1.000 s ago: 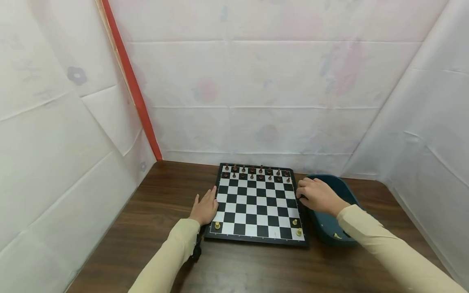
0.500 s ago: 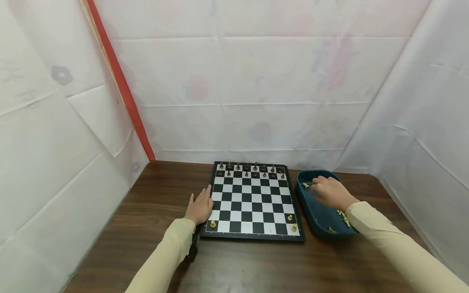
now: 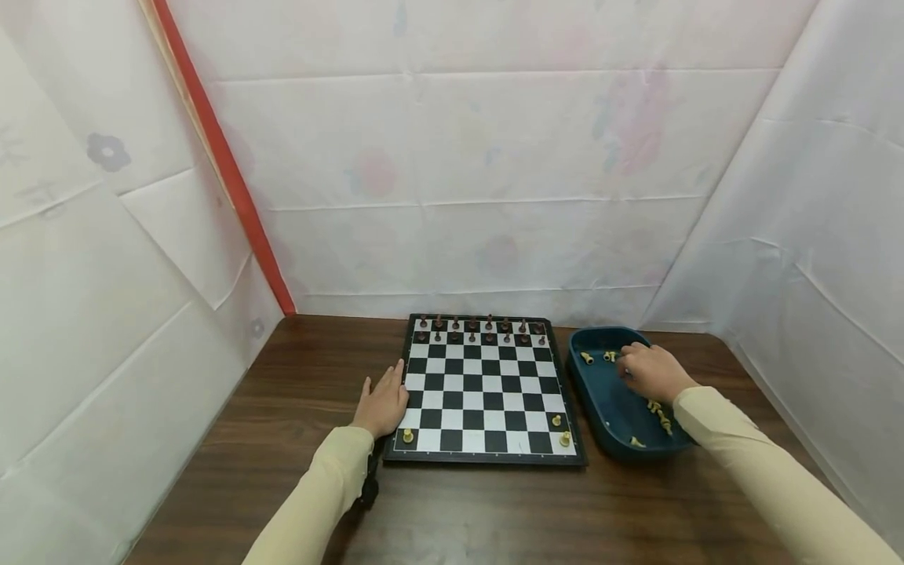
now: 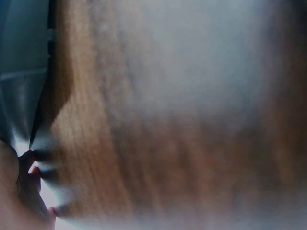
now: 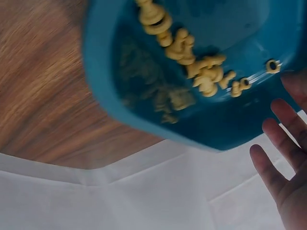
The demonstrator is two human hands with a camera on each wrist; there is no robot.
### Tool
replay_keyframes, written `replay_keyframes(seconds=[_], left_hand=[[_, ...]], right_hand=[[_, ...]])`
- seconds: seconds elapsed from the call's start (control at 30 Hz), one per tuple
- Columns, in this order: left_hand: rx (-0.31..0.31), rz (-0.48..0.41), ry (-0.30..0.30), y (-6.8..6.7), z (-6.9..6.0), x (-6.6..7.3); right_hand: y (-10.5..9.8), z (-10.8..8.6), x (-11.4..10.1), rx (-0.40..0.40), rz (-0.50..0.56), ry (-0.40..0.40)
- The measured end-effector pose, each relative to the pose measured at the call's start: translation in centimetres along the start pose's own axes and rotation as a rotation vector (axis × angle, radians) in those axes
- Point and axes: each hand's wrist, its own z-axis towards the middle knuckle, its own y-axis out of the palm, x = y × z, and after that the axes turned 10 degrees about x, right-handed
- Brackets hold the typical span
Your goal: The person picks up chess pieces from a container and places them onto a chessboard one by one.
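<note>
A black-and-white chessboard [image 3: 483,392] lies on the table, with two rows of dark red pieces along its far side. Yellow pieces stand at its near corners: one [image 3: 407,435] at the left, two [image 3: 564,439] at the right. My left hand [image 3: 381,402] rests against the board's left edge, fingers extended. My right hand [image 3: 654,372] is over the blue tray [image 3: 600,428], which holds several loose yellow pieces [image 5: 208,76]. In the right wrist view the right hand [image 5: 288,167] has its fingers spread at the tray's edge, holding nothing visible.
The brown wooden table [image 3: 452,510] carries the board and tray side by side. White patterned sheets [image 3: 452,251] hang behind and on both sides, with a red strip [image 3: 226,157] at the left corner. A dark object [image 3: 369,482] is under my left wrist.
My right hand has moved from beside the board's right edge to above the tray, then farther right, uncovering more yellow pieces. My left hand stays at the board's edge. The head view has shifted slightly.
</note>
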Motion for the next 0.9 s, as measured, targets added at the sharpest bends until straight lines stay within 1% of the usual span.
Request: replay_keyframes(seconds=[0.2, 0.37, 0.53, 0.67, 0.9], left_hand=[[0.005, -0.007, -0.007, -0.4, -0.3, 0.0], [0.002, -0.008, -0.007, -0.2, -0.3, -0.1], [-0.001, 0.002, -0.008, 0.0, -0.2, -0.1], [0.005, 0.004, -0.002, 0.1, -0.1, -0.2], [0.005, 0.004, -0.002, 0.2, 0.0, 0.0]], right_hand=[[0.6, -0.1, 1.1, -0.058, -0.007, 0.024], [1.1, -0.4, 1.6, -0.098, -0.013, 0.037], [2.0, -0.6, 2.1, -0.122, -0.012, 0.045], [2.8, -0.7, 2.2, -0.109, -0.017, 0.048], [3.5, -0.9, 2.3, -0.081, -0.076, -0.017]])
